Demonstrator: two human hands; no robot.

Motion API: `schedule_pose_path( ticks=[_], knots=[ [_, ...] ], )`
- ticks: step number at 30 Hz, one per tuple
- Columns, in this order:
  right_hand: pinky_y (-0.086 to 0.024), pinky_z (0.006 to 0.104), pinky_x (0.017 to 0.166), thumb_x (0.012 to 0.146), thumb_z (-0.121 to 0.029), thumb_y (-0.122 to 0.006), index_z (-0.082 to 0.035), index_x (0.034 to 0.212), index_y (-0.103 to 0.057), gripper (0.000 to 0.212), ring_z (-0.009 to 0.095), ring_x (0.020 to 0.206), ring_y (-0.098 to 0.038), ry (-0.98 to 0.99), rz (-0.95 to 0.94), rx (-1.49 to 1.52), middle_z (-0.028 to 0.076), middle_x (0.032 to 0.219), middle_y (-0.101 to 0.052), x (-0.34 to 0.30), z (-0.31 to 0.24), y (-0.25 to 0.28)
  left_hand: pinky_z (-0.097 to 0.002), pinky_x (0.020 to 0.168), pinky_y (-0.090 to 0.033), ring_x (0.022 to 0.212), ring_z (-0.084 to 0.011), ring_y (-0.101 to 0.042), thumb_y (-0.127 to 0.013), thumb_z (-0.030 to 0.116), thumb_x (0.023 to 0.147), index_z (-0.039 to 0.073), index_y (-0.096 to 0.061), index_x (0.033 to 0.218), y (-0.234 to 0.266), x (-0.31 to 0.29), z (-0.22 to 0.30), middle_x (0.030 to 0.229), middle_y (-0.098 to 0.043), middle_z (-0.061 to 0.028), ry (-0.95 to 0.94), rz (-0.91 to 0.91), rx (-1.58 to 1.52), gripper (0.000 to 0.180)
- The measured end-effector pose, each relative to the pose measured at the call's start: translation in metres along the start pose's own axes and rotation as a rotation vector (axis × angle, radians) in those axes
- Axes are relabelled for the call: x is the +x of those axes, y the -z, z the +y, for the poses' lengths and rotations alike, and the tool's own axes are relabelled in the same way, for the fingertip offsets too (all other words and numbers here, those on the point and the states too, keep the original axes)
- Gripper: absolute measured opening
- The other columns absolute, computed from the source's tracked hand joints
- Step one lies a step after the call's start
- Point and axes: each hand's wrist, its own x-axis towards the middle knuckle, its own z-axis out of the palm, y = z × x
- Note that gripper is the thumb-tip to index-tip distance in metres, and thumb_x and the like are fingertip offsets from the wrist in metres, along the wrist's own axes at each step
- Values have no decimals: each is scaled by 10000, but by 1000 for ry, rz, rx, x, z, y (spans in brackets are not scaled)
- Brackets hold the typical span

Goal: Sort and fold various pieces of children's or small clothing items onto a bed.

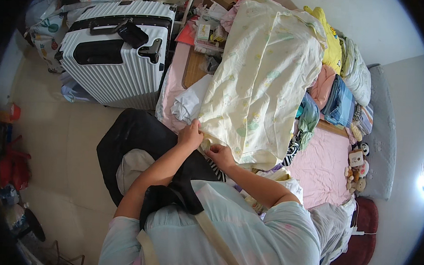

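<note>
A large cream cloth (265,82) with a pale green and yellow print lies spread over the bed, its near left corner close to me. At that corner my left hand (191,135) is closed on the cloth's edge. Just to the right, my right hand (220,155) pinches the near edge, the two hands a short way apart. A small fold of the cloth shows between them. Black fabric (140,133) hangs by my left forearm, with a beige piece (134,169) against it. A white cloth (193,100) lies left of the cream one.
A white ribbed suitcase (129,70) stands at the far left. Folded clothes (338,103) are stacked right of the cloth, near small plush toys (357,169). Pink bedding (321,162) covers the bed's right part. A clear box (208,34) holds small items at the back.
</note>
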Motion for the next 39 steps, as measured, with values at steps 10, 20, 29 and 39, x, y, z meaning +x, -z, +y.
schedule_pose_path(
  ticks=[10,20,29,39],
  knots=[
    [-357,207,504,803,-114,-647,-36,787,-599,93,45,554,-453,-181,-23,485,-16,640,-548,-1,-11,3,-416,734,-481,850,-325,-619,-664,199,701,90,-470,1047,-6,4,-7,849,-634,-135,-17,-54,-171,411],
    [-435,314,620,766,-78,-629,-38,807,-552,96,172,692,-550,255,150,195,49,741,-566,-67,-78,42,-224,571,-422,625,-72,-504,-630,-11,686,-7,-463,1058,84,-77,9,701,-535,-12,-211,-217,-706,407],
    [-439,378,745,649,-16,-639,-54,953,-572,314,285,859,-550,980,212,-188,92,972,-562,-64,-108,3,-258,578,-455,605,-104,-546,-621,-13,694,16,-514,1024,116,-115,5,663,-544,-44,-225,-67,-477,348],
    [-460,388,813,659,-3,-621,3,1056,-570,400,319,982,-553,1148,-15,-160,139,1048,-568,-56,-98,-4,-352,591,-480,626,-262,-596,-645,72,676,45,-557,997,114,-113,-21,695,-583,-91,-242,-107,-174,334]
  ],
)
